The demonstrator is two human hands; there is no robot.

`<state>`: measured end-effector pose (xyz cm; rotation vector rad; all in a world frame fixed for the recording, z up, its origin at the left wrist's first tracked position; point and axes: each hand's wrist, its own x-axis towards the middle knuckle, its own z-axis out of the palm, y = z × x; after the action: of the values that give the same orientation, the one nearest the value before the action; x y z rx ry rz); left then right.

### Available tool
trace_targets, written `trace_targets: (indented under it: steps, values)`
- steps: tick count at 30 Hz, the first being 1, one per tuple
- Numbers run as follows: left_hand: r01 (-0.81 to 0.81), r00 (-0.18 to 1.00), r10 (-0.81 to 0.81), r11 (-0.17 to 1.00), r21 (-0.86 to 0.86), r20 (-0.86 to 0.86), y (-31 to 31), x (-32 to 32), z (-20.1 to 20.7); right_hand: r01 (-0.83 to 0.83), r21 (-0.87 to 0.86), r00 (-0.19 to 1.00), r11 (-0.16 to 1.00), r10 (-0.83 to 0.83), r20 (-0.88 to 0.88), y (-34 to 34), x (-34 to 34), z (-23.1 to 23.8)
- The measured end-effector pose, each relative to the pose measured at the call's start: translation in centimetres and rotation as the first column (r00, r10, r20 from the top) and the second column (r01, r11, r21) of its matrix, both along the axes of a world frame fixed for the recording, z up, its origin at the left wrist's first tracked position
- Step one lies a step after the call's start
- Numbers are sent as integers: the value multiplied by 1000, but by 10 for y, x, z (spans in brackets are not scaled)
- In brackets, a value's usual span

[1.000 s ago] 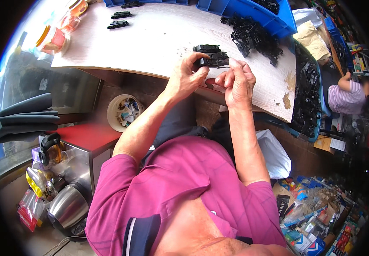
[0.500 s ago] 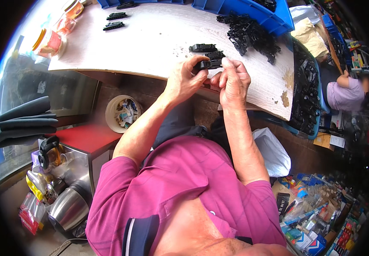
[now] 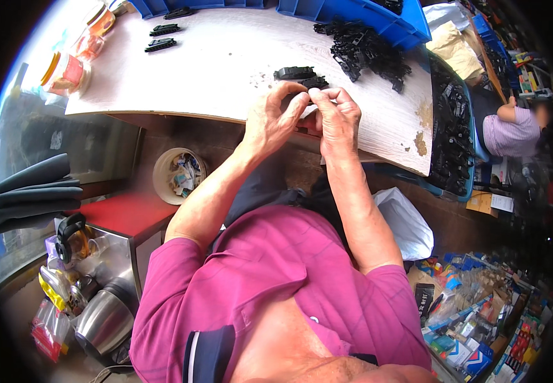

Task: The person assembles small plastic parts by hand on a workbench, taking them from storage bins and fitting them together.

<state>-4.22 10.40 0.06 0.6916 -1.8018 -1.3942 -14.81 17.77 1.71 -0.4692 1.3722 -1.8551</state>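
Over the near edge of the table, my left hand [image 3: 271, 120] is closed, thumb and forefinger curled round a black plastic toy tank that its fingers now almost wholly hide. My right hand [image 3: 339, 122] is pinched, its fingertips meeting those of the left at the same spot; what they grip is hidden. Just beyond the fingers lie two black toy tanks, one [image 3: 293, 73] slightly farther off and one [image 3: 315, 82] partly behind my right hand. A tangled heap of black plastic parts [image 3: 367, 56] rests farther right.
Blue crates [image 3: 391, 29] line the table's [image 3: 219, 60] far edge. More toy tanks [image 3: 161, 44] and lidded jars [image 3: 62, 71] are at left. A tub of black parts [image 3: 450, 137] stands right, a waste bucket [image 3: 161, 177] below. Another person [image 3: 511, 131] is at far right.
My hands have drawn closer together, fingertips now meeting. The toy tank, plainly visible before between them, is now mostly covered by fingers. The whole view has shifted slightly.
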Motion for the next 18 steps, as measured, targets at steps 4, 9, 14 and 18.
trace_targets:
  steps: [4, 9, 14, 18]
  values:
    - [-67, 998, 68, 991, 119, -4, 0, -1, -2, 24, 68, 998, 997, -20, -56, -6, -2, -6]
    - [-222, 973, 223, 975, 19, -54, -39, 4, 10, 24, 93, 999, 995, -26, 19, 0, -10, -4]
    - [-185, 894, 313, 910, -370, 322, -79, -5, 12, 113, 175, 993, 978, -119, 22, 5, -27, -1]
    - [-81, 871, 384, 728, -681, 307, -84, -10, -6, 200, 159, 978, 967, -208, 34, 14, -53, -1]
